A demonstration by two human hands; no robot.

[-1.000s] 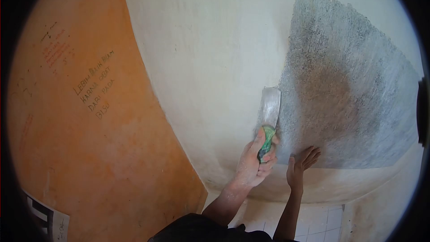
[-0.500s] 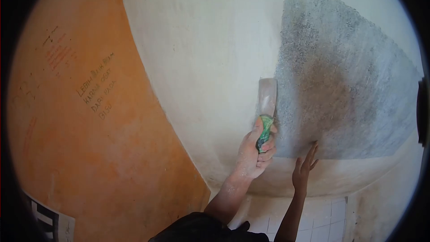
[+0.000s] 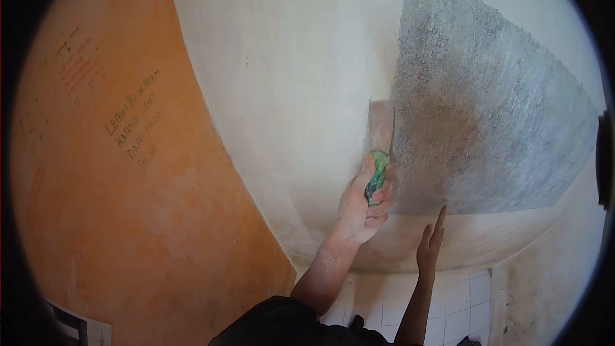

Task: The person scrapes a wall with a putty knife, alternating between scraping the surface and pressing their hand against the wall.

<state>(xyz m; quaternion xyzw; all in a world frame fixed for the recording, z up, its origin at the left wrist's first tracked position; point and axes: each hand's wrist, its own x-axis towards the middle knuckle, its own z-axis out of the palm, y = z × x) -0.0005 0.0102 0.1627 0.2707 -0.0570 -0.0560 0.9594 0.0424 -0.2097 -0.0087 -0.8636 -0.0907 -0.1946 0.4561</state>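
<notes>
My left hand point(image 3: 359, 211) is shut on the green handle of a scraper point(image 3: 378, 173). Its flat metal blade lies against the cream wall point(image 3: 288, 90), pointing up along the left edge of a grey scraped patch point(image 3: 480, 102). White dust covers the left hand and forearm. My right hand point(image 3: 430, 243) holds nothing; its fingers are straight and together, and the fingertips touch the wall just below the patch's lower edge.
An orange wall point(image 3: 115, 218) with handwritten words point(image 3: 134, 122) meets the cream wall at a corner on the left. A sheet of paper point(image 3: 80, 332) hangs low on it. White floor tiles point(image 3: 461, 314) show below the arms.
The scraper has slid upward along the patch's left edge. My right hand has turned from spread fingers to fingers together, pointing up.
</notes>
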